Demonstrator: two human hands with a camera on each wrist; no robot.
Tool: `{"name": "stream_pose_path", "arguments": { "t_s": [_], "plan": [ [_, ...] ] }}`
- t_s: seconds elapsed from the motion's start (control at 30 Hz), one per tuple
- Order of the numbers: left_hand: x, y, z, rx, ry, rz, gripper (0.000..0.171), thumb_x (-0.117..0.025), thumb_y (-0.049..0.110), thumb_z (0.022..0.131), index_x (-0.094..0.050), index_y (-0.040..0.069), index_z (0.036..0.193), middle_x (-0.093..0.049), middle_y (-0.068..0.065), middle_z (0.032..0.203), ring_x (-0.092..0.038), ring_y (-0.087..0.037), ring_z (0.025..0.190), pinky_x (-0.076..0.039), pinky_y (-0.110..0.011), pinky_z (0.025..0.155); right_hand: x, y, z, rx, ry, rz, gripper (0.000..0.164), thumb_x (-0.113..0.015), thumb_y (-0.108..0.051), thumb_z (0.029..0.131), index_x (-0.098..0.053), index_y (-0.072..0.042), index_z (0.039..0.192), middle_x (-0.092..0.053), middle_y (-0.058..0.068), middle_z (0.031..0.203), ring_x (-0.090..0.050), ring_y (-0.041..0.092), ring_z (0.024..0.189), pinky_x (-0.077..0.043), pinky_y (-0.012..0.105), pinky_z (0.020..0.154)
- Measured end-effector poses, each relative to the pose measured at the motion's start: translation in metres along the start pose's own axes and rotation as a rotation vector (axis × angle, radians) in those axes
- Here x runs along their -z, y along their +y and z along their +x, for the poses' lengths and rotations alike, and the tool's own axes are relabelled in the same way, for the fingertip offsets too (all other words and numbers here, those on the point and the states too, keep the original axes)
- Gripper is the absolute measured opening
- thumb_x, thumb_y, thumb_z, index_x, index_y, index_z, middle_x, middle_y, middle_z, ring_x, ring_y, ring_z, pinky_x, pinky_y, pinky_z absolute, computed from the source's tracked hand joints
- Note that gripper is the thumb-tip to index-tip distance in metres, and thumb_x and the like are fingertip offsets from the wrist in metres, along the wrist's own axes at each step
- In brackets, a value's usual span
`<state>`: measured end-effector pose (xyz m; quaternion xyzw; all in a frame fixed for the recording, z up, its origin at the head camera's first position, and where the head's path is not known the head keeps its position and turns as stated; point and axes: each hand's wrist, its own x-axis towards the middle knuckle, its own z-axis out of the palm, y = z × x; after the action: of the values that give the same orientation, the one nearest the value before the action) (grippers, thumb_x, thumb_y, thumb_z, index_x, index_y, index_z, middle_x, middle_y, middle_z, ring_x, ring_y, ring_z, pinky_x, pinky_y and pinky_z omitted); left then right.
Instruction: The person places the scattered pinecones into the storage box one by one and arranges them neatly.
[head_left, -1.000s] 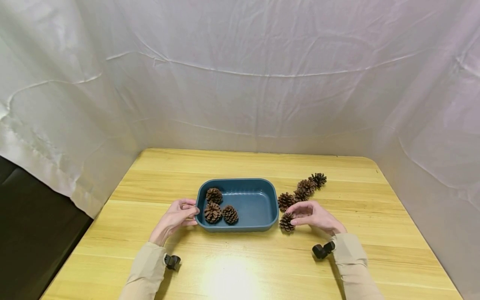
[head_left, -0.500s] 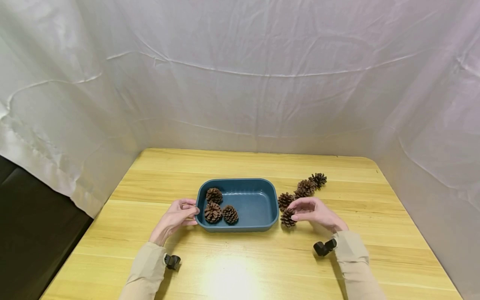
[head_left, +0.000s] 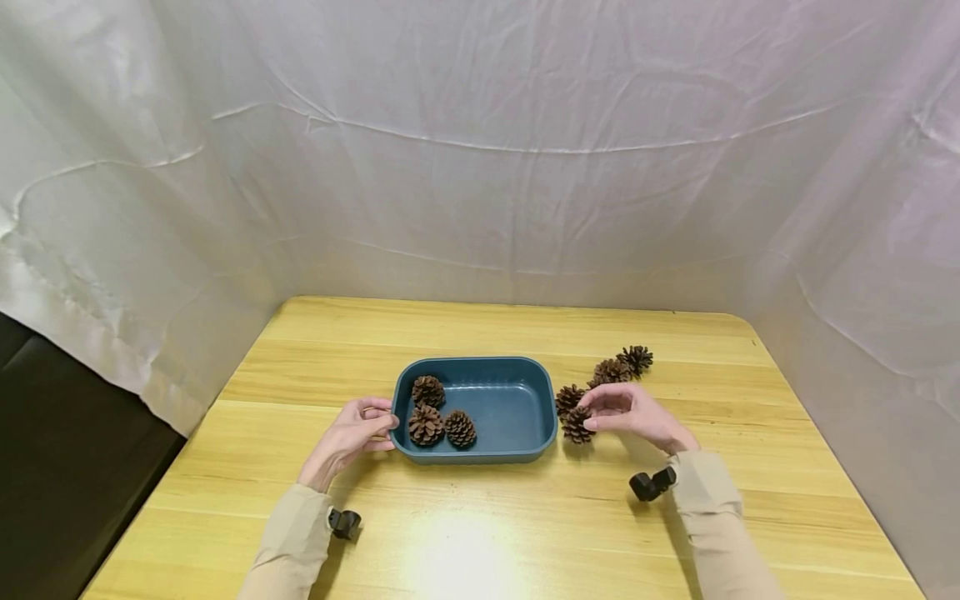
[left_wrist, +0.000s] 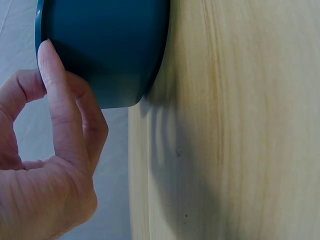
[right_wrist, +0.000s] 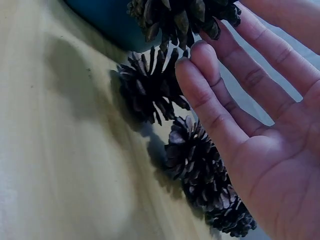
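My left hand (head_left: 352, 435) pinches the left end of a dark teal rectangular dish (head_left: 517, 457), thumb over its rim and fingers outside, as the left wrist view also shows. Inside the dish, at its left side, lie three brown pine cones (head_left: 426, 425). Just right of the dish my right hand (head_left: 633, 414) holds another pine cone (head_left: 577, 426) between thumb and fingertips. In the right wrist view this held pine cone (right_wrist: 182, 17) is up off the table, partly cut by the frame's top edge.
Several more pine cones (head_left: 612, 372) lie in a slanting row behind my right hand, the nearest beside the dish's right wall. They rest on a light wooden table (head_left: 465, 329) with rounded back corners. Pale cloth (head_left: 510, 200) hangs behind and at both sides.
My right hand has lifted the pine cone and moved it slightly away from me, toward the row of cones. The left hand and the dish have stayed put.
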<state>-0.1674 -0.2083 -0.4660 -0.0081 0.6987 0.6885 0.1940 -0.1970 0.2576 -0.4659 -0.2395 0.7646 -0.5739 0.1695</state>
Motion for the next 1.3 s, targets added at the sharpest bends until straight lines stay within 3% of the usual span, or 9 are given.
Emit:
{"name": "stream_pose_path", "arguments": {
  "t_s": [0.47,0.8,1.3],
  "plan": [
    [0.001,-0.001,0.001,0.008,0.014,-0.012,0.039,-0.053,0.001,0.098,-0.037,-0.014,0.130,-0.064,0.001,0.089,-0.064,-0.005,0.071,-0.063,-0.019,0.065,0.007,-0.019,0.011,0.002,0.009,-0.080,0.033,-0.079,-0.010,0.084,-0.068,0.000,0.114,-0.071,0.012,0.109,-0.070,0.014,0.090,-0.061,0.025,0.081],
    [0.001,0.000,0.001,0.013,0.014,-0.001,0.041,-0.052,0.001,0.098,-0.036,-0.015,0.132,-0.064,0.001,0.089,-0.064,-0.005,0.071,-0.063,-0.018,0.066,0.009,-0.033,0.022,-0.015,-0.007,-0.090,0.034,-0.080,-0.010,0.084,-0.068,0.004,0.112,-0.073,0.005,0.107,-0.071,0.012,0.095,-0.061,0.023,0.088],
    [0.002,-0.002,0.003,0.015,0.025,0.003,0.043,-0.052,0.001,0.097,-0.035,-0.016,0.133,-0.064,0.001,0.089,-0.064,-0.005,0.071,-0.063,-0.018,0.066,0.009,-0.057,0.040,-0.075,-0.050,-0.131,0.037,-0.081,-0.015,0.084,-0.068,0.002,0.115,-0.071,0.017,0.113,-0.070,0.011,0.098,-0.060,0.022,0.092]
  ]
}}
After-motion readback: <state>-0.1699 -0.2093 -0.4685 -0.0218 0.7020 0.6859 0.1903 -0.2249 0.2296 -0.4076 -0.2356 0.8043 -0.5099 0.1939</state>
